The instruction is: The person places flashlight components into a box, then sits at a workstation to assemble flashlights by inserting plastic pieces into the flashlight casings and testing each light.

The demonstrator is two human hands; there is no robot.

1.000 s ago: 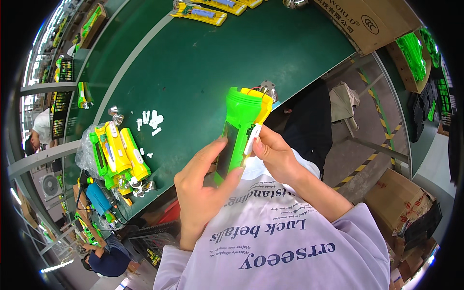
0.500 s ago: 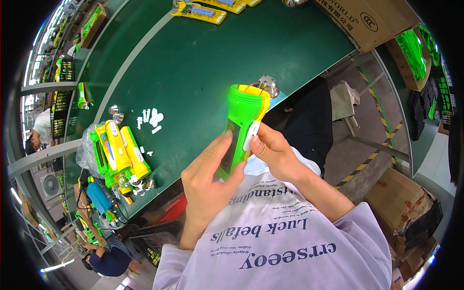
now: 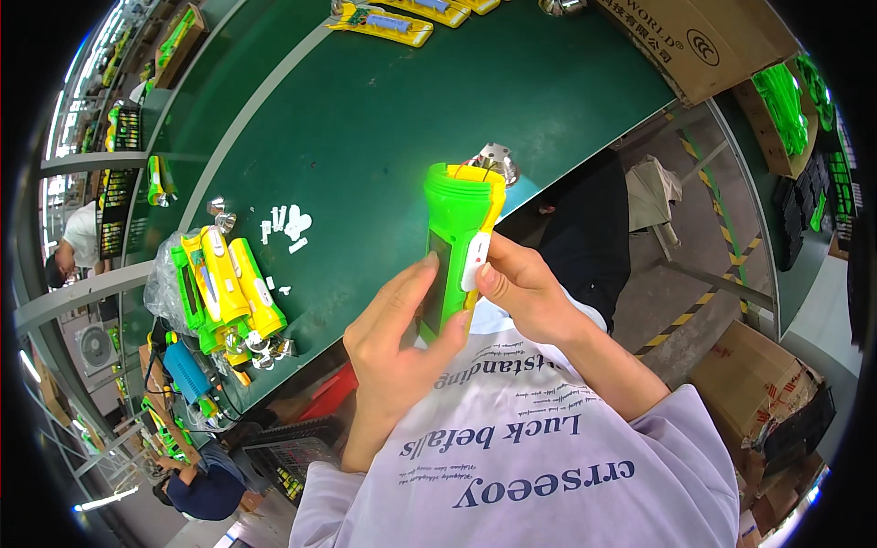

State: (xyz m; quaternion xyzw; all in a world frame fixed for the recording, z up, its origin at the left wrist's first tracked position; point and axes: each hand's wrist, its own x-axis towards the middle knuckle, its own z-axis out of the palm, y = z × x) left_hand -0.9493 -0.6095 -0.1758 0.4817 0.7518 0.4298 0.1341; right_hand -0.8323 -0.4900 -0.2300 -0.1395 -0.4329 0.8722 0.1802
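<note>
A flashlight housing, green on one half and yellow on the other, stands nearly upright between my hands, its wide mouth uppermost and open. My left hand wraps its lower part, fingers beside a dark panel on the green half. On the other side, my right hand grips the yellow half, the thumb against a white switch strip. Thin wires show at the mouth, just in front of a silver reflector cup. Whether the lower ends of the two halves meet is hidden by my fingers.
Several flashlight housings lie at left on the green table, near small white plastic parts and a blue tool. Yellow half-shells lie at the far edge. A cardboard box stands far right.
The housing has tipped slightly to the left at its mouth. The reflector cup beyond it appears shifted a little left. Both hands keep nearly the same grip.
</note>
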